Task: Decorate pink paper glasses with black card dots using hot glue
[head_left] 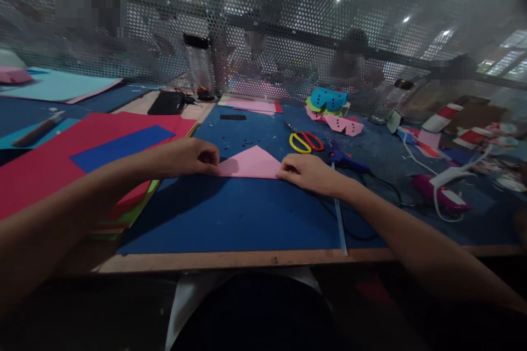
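A pink sheet of paper [253, 164], folded into a triangle, lies on the blue tabletop with its peak pointing away from me. My left hand [197, 157] has its fingers curled closed on the left corner. At the opposite corner, my right hand [302, 171] pinches the paper between thumb and fingers. Both corners are partly hidden by the fingers. Just beyond my right hand are scissors [305, 142] with one yellow and one red handle loop. A blue glue gun [348, 159] lies to the right of that hand.
Red paper sheets [37, 170] with a blue strip [123, 148] on top are stacked at left. A lidded glass bottle [200, 68] stands by the perforated metal screen [255, 5]. Dotted paper cutouts [329, 100] sit behind the scissors. A clear stick [340, 225] lies near the wooden edge [247, 260].
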Motion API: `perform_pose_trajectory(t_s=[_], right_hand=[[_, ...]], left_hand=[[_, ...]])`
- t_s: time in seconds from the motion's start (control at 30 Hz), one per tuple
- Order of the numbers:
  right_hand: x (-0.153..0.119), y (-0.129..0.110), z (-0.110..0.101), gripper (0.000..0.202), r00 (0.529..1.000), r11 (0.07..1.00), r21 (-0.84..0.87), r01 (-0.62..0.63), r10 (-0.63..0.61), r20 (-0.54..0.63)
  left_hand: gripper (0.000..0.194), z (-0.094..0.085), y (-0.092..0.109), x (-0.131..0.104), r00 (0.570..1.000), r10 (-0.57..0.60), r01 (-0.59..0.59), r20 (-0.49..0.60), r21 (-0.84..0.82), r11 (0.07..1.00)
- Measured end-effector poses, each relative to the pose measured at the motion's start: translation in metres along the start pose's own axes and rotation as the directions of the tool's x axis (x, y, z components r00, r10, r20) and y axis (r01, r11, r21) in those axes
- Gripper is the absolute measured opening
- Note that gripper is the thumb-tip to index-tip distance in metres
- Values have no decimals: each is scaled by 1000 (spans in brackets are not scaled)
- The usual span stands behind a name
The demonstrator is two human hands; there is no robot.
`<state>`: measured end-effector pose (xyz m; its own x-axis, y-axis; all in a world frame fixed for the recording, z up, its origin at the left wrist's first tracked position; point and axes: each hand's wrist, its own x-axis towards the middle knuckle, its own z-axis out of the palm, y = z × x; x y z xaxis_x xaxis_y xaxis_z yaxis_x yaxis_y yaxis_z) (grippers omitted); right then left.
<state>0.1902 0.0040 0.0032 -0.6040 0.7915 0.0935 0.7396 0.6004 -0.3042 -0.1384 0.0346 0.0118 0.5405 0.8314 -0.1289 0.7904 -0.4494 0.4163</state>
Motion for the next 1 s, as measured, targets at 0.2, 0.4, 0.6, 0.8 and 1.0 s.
perform_pose_trajectory(t_s=[0.2, 0.4, 0.6, 0.8, 1.0], right_hand=[[1, 2, 1, 23, 1000, 999, -33, -19, 18, -9], [1, 2, 1, 22, 999, 999, -24, -41, 42, 13], [2, 7, 4, 24, 999, 999, -3, -39, 39, 10], [2, 10, 5, 27, 999, 999, 9, -34, 33, 8], [3, 9, 4, 26, 999, 999, -18, -44, 45, 24]], left_hand=[[30, -1, 0, 1, 1000, 4, -4, 6, 18, 1000], [30, -5, -6, 0, 999, -17, 17, 35, -1, 1000], [25, -9, -15, -2, 998, -27, 27, 60, -11, 1000], [24, -12, -11, -3, 996, -43, 43, 72, 7, 999], [24, -14, -8, -4, 995, -55, 52, 84, 34, 998]])
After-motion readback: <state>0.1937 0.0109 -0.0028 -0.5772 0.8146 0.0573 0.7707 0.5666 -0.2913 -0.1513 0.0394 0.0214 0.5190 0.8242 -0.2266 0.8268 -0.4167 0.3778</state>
